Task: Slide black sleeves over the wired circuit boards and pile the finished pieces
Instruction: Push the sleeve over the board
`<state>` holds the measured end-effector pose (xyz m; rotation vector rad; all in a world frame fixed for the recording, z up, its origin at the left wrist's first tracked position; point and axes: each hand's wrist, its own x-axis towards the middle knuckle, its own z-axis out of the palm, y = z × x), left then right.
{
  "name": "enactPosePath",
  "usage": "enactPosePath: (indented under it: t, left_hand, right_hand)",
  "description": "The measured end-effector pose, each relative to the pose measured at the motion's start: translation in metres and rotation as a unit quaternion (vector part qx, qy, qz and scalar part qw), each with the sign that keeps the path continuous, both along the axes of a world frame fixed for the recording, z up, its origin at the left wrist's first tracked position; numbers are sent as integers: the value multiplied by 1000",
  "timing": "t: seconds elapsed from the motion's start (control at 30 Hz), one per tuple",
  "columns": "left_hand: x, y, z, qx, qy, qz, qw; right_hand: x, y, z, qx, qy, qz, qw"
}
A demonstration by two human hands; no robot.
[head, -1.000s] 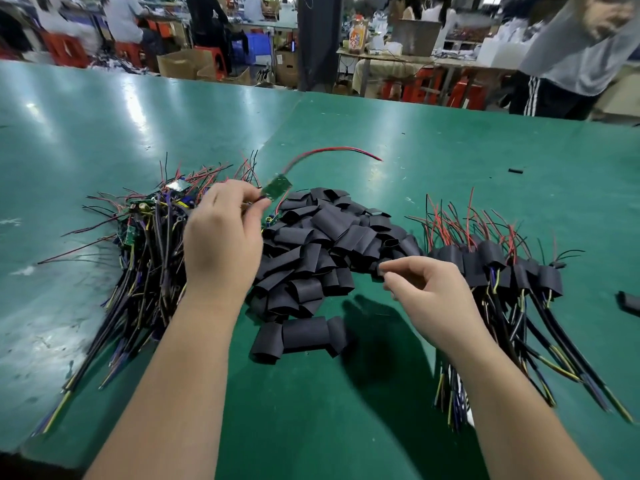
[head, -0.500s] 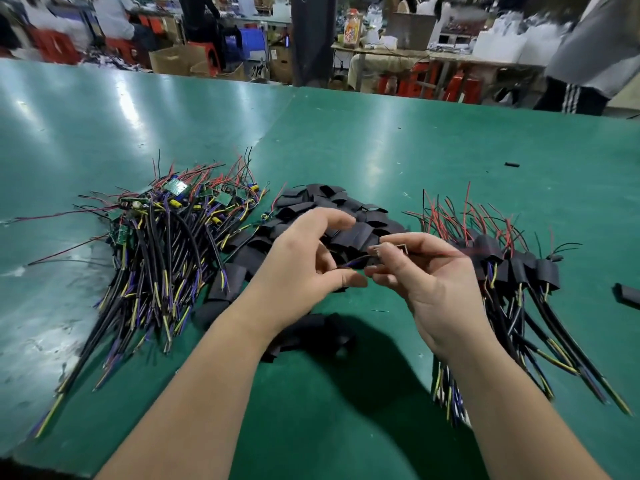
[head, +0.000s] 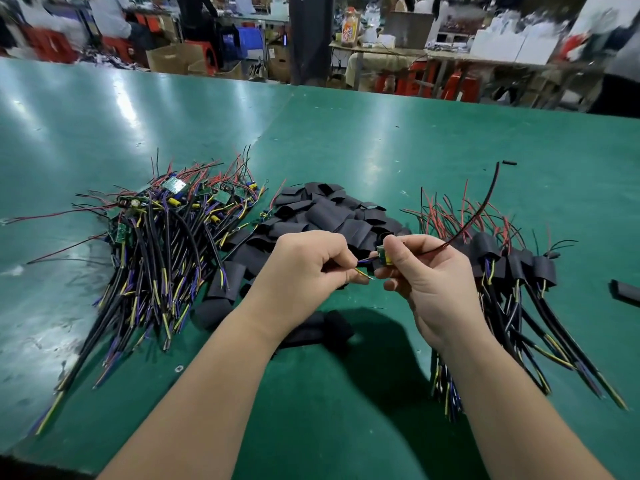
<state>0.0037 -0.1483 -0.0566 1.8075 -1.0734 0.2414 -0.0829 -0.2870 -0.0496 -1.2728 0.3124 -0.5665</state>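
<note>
My right hand (head: 427, 277) pinches a small green circuit board (head: 383, 255) above the table; its red lead (head: 483, 206) arcs up to the right. My left hand (head: 304, 268) grips the board's thin yellow and purple wires (head: 363, 270) just left of it. Behind both hands lies a heap of loose black sleeves (head: 332, 216). To the left is a pile of bare wired boards (head: 162, 244). On the right lies the pile of sleeved pieces (head: 512, 271). Whether a sleeve is in either hand is hidden.
The green table (head: 363, 140) runs far back. A stray black sleeve (head: 625, 291) lies at the right edge and a tiny black piece (head: 509, 163) farther back. Beyond the table are boxes, stools, benches and several people.
My left hand took a wired board from the left pile and brought it to the middle. My right hand rose from the sleeves to meet it and now pinches the board.
</note>
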Motion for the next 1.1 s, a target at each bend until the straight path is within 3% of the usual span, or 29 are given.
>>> enactPosePath:
  t: [0.17,0.37,0.5,0.57,0.7,0.87,0.93,1.1]
  left_hand:
    - [3,0,-1,15,68,45,997]
    - [6,3,1,49,12,76,996]
    - [5,3,0,62,1,63,996]
    - [5,2,0,55,37,46,997]
    - [7,4,1,21,194,-11,981]
    - [5,4,5,30,280,-63,957]
    - [3,4,7,33,283,-64,956]
    - [-3,1,5,95,152,-48,983]
  right_hand:
    - [2,2,-6,-57,-24,22,998]
    - [1,3,-9,-135,-21,59,989]
    - [3,2,-11,-161,1,26,987]
    - [3,1,-11,-147,-6,22,989]
    - [3,2,-6,-59,-13,43,997]
    - [3,3,-3,-13,-7,67,998]
    - [3,3,-2,-8,-2,65,998]
    - [1,4,-2,43,31,80,995]
